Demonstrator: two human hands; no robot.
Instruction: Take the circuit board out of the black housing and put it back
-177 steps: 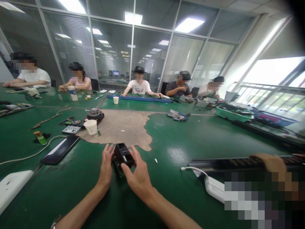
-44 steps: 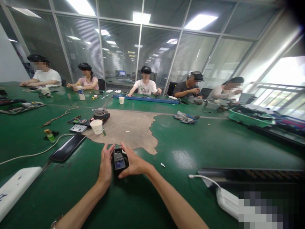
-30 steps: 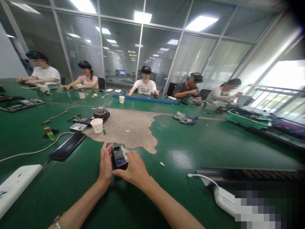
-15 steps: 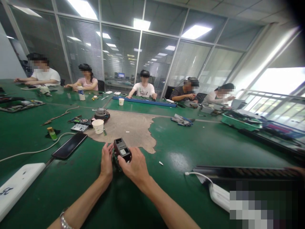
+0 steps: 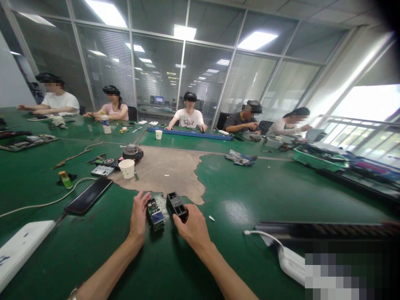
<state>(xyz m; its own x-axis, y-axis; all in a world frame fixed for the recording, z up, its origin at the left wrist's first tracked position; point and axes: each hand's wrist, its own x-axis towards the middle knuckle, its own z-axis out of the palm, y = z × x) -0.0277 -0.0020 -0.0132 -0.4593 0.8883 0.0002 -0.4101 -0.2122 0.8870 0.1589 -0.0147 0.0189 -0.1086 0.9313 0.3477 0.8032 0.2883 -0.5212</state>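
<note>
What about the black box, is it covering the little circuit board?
No, the right hand holds the black box apart from the circuit board, whose small screen shows uncovered.

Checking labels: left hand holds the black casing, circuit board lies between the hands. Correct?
No: the right hand holds the black casing, as the head view shows. The circuit board does lie between that hand and the left hand.

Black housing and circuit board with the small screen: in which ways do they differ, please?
The black housing is a dark shell with openings; the circuit board shows bare green electronics and a bluish screen.
The housing is held in the right grip; the board lies close beside the left grip, contact unclear.
Both are oblong and look roughly similar in length.
</note>
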